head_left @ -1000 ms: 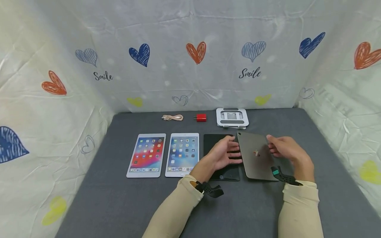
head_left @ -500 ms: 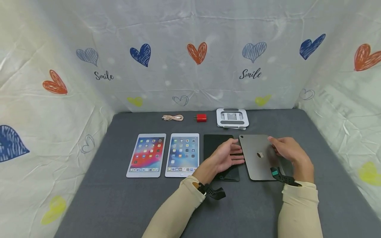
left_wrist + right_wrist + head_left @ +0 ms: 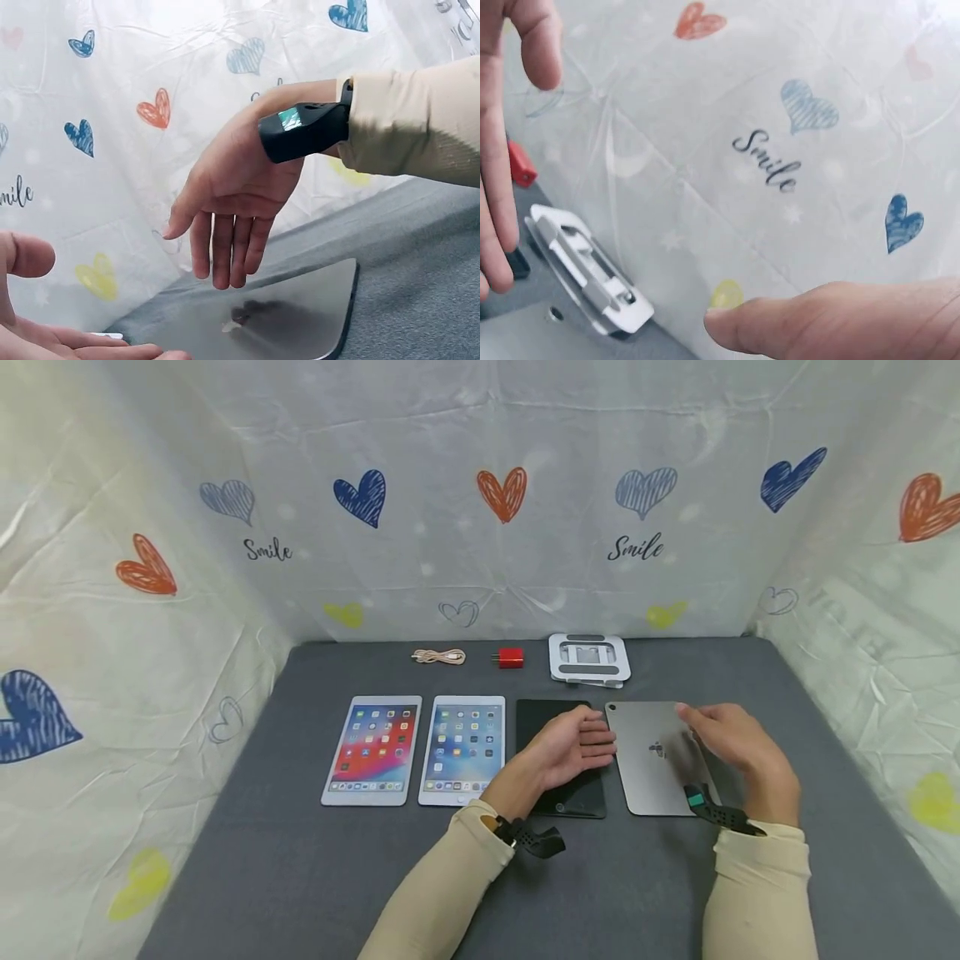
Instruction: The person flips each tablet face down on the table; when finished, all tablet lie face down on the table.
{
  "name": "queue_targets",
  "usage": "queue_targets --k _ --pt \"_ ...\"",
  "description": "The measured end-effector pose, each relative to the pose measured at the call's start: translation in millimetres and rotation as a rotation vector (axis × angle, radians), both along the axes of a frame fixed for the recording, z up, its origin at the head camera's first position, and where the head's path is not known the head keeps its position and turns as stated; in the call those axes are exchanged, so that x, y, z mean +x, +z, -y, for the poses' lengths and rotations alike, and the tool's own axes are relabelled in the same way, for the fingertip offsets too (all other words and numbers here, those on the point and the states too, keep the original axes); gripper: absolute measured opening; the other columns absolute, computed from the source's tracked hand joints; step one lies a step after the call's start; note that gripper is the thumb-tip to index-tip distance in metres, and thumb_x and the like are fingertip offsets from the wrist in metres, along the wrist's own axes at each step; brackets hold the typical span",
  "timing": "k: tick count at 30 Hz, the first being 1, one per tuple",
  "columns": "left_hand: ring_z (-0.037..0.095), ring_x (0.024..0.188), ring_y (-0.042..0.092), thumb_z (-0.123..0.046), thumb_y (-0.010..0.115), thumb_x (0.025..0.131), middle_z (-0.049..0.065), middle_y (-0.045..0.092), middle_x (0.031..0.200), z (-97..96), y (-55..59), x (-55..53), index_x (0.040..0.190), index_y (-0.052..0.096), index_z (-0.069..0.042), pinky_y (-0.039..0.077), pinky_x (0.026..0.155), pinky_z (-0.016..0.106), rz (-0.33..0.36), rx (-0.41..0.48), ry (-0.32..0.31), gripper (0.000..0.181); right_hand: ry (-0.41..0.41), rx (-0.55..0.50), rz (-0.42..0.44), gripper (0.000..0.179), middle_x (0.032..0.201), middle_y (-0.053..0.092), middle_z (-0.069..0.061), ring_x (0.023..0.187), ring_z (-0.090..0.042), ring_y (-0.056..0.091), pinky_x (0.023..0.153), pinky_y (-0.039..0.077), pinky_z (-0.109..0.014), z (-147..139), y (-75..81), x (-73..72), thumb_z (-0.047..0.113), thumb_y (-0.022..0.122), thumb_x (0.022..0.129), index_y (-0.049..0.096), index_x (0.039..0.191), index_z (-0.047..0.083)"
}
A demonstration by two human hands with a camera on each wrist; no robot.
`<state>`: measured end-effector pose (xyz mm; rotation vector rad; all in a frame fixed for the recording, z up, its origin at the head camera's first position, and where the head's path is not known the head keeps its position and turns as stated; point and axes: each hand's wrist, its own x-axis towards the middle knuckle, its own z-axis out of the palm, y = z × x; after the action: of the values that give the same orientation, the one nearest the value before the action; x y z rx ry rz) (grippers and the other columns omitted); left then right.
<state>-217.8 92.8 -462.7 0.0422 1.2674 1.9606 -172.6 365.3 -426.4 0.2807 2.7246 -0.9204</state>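
A grey tablet (image 3: pixel 645 781) with a camera lens in its corner lies back side up at the right end of a row of tablets. My right hand (image 3: pixel 731 739) hovers over its right side; in the left wrist view that hand's fingers (image 3: pixel 223 247) hang straight above the tablet's shiny back, apart from it. My left hand (image 3: pixel 566 750) is over a black tablet (image 3: pixel 534 720), palm turned toward the grey one, fingers extended and holding nothing. Part of the black tablet is hidden behind this hand.
Two white tablets with lit screens, one red-toned (image 3: pixel 372 749) and one blue (image 3: pixel 462 743), lie to the left. Along the back are a coiled cable (image 3: pixel 439 657), a red charger plug (image 3: pixel 511 658) and a folded white stand (image 3: pixel 589 669). A printed curtain (image 3: pixel 420 560) encloses the table.
The grey tablet, tilted in the right hand's grip a second ago, has come down flat on the table. The right hand has let go of it. The left hand stays almost in place.
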Motion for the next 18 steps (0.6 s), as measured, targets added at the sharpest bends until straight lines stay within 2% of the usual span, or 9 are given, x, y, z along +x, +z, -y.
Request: queue_targets --k 3,8,10,14,18 --pt "0.045 0.156 0.048 -0.022 0.049 0.113 0.032 0.046 0.166 4.4 4.7 -1.3 0.162 0.041 0.011 0.042 0.129 0.054 -0.009 0.039 -0.003 0.060 0.020 -0.062 -0.003 0.090 0.149 0.059 -0.040 0.136 -0.056 0.060 0.112 0.047 -0.075 7.6 7.6 -1.0 0.064 0.035 0.115 0.046 0.157 -0.015" --pt "0.039 0.149 0.057 -0.015 0.055 0.114 0.029 0.055 0.159 13.7 12.4 -2.6 0.153 0.057 0.007 0.048 0.124 0.052 -0.033 0.084 -0.017 0.045 0.052 -0.286 0.008 0.094 0.159 0.053 -0.033 0.148 -0.048 0.055 0.126 0.038 -0.069 22.8 14.7 -5.0 0.066 0.048 0.111 0.035 0.166 -0.010" --pt "0.037 0.147 0.060 -0.013 0.058 0.113 0.027 0.059 0.157 18.9 16.7 -3.6 0.150 0.062 0.004 0.052 0.121 0.050 -0.050 0.093 -0.019 0.041 0.082 -0.340 0.003 0.091 0.161 0.053 -0.030 0.148 -0.045 0.056 0.127 0.039 -0.066 27.4 16.1 -6.3 0.062 0.055 0.111 0.037 0.166 -0.008" --pt "0.037 0.145 0.062 -0.012 0.061 0.113 0.024 0.063 0.154 35.2 24.9 -5.6 0.149 0.063 0.004 0.056 0.116 0.047 -0.100 0.101 -0.018 0.040 0.139 -0.353 -0.023 0.079 0.160 0.057 -0.026 0.145 -0.043 0.061 0.123 0.047 -0.061 33.7 15.8 -8.3 0.052 0.062 0.111 0.045 0.164 -0.003" --pt "0.037 0.145 0.062 -0.010 0.062 0.112 0.021 0.065 0.153 60.2 29.8 -7.7 0.152 0.060 0.005 0.059 0.113 0.043 -0.132 0.066 -0.002 0.043 0.158 -0.382 -0.026 0.076 0.157 0.061 -0.023 0.142 -0.041 0.063 0.114 0.059 -0.043 38.7 12.7 -10.5 0.049 0.069 0.108 0.050 0.161 -0.001"
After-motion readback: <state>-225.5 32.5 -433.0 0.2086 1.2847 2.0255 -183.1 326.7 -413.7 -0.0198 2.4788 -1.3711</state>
